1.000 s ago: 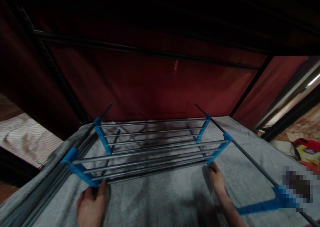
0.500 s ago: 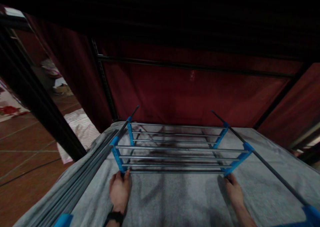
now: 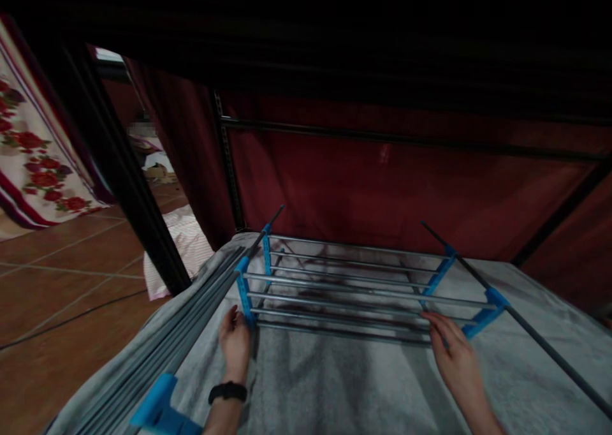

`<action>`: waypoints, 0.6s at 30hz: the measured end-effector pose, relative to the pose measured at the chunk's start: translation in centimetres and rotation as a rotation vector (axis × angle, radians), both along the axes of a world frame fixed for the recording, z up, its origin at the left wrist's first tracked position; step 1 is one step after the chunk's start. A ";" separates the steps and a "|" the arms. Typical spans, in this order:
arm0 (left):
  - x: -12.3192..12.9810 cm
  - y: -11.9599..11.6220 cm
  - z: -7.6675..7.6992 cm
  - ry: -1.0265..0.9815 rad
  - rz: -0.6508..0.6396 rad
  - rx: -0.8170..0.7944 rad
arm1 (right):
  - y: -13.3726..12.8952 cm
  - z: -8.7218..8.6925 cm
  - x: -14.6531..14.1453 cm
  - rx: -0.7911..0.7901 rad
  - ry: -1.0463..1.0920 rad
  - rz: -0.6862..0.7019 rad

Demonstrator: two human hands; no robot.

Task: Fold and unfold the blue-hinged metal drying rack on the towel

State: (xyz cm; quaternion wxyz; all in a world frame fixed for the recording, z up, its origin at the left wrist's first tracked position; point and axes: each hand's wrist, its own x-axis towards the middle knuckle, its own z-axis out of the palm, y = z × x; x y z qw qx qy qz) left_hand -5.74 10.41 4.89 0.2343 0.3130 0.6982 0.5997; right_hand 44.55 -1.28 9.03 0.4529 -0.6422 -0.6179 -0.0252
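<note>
A rack of thin grey metal rods (image 3: 329, 287) between blue plastic brackets lies on a grey cloth. My left hand (image 3: 235, 346), with a black band at the wrist, is beside the lower end of the left front bracket (image 3: 244, 294). Its fingers are loosely curved and apart, not wrapped around the bracket. My right hand (image 3: 454, 358) reaches over the front rods near the right front bracket (image 3: 485, 314). Its fingers are stretched out and their tips meet a rod; the thumb is partly hidden. Long poles (image 3: 549, 352) run through the brackets at both sides.
Several loose grey rods (image 3: 182, 333) lie along the left of the grey cloth (image 3: 325, 384), close to a blue plastic piece (image 3: 165, 409). A black metal post (image 3: 138, 192) rises at left. Dark red curtain (image 3: 382, 192) hangs behind. A dark beam crosses overhead.
My right hand has moved from the bracket's lower end up onto the front rods. The left hand's fingers have loosened from the left bracket. The view has shifted left.
</note>
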 end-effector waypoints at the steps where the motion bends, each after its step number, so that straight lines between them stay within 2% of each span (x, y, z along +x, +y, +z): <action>1: 0.1 0.4 0.2 -0.040 0.010 0.018 | 0.7 1.1 -0.5 -0.027 -0.033 0.044; 4: 0.3 1.5 0.6 -0.139 0.048 0.080 | 3.3 4.0 -2.2 -0.187 -0.098 0.178; 7: 0.4 2.1 1.0 -0.208 0.100 0.139 | 5.5 6.6 -4.4 -0.435 -0.177 0.307; 10: 0.6 1.7 1.2 -0.237 0.170 0.193 | 6.4 8.5 -6.9 -0.600 -0.272 0.369; 14: 1.7 -1.1 1.3 -0.197 0.229 0.225 | 4.9 9.7 -9.7 -0.619 -0.256 0.514; 18: 4.8 -5.1 1.9 0.028 0.218 0.280 | 3.3 11.4 -11.0 -0.626 -0.135 0.639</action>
